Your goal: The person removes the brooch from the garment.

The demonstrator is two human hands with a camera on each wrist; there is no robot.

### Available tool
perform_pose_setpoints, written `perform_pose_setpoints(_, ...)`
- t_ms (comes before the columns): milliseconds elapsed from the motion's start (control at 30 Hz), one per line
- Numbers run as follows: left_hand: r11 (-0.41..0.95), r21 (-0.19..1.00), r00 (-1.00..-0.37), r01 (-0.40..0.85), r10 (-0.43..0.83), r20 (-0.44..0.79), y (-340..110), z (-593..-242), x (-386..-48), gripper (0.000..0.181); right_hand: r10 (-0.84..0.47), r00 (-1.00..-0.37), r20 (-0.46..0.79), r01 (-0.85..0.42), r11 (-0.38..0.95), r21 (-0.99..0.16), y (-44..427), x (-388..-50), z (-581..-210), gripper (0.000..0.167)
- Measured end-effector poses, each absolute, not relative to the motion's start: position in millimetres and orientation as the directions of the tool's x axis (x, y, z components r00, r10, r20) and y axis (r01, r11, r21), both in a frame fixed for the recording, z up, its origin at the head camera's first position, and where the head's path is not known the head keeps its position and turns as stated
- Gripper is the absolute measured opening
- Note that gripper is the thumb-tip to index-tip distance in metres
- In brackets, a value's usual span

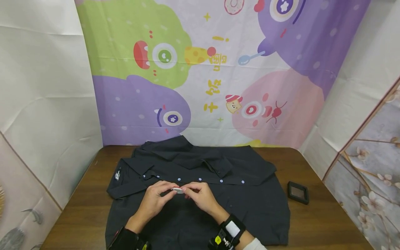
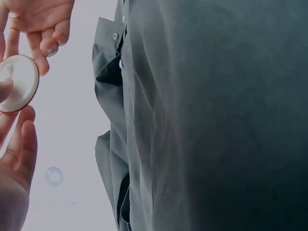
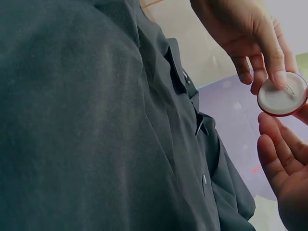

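Both hands meet over the dark shirt, holding a round pin badge between them. Its pale back with a pin faces up in the right wrist view, and a red edge rings the badge. My left hand pinches it, the thumb lying on the back. From the other side my right hand grips it between thumb and fingers. Beneath them the dark button-up shirt lies spread out, its row of pale buttons running across just beyond the hands. The badge's front is hidden.
A small black square frame-like case lies on the wooden table, right of the shirt. A cartoon-printed cloth hangs behind the table, with white cloth walls at the sides.
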State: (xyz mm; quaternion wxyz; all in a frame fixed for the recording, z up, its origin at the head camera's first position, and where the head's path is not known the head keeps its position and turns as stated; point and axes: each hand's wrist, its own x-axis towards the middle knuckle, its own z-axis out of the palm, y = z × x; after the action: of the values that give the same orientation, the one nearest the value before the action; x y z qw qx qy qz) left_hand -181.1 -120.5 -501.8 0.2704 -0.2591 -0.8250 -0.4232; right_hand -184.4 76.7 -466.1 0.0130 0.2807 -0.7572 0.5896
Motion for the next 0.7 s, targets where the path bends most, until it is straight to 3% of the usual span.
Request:
perform_pose_setpoints(267, 0.518, 0.528, -0.691, 0.673, 0.187, 0.698, -118.6, -500.0, -182.0, 0.024, -0.407, -0.832, 0.376, -0.460, 0.129, -0.879, 76.6, -185.0, -462.7, 0.015)
perform_pose_setpoints(700, 0.495, 0.633, -0.790, 0.595, 0.214, 0.575, -116.1, -497.4, -179.7, 0.034, -0.408, -0.844, 0.349, -0.431, 0.126, -0.894, 79.4, -187.7, -467.8, 0.018)
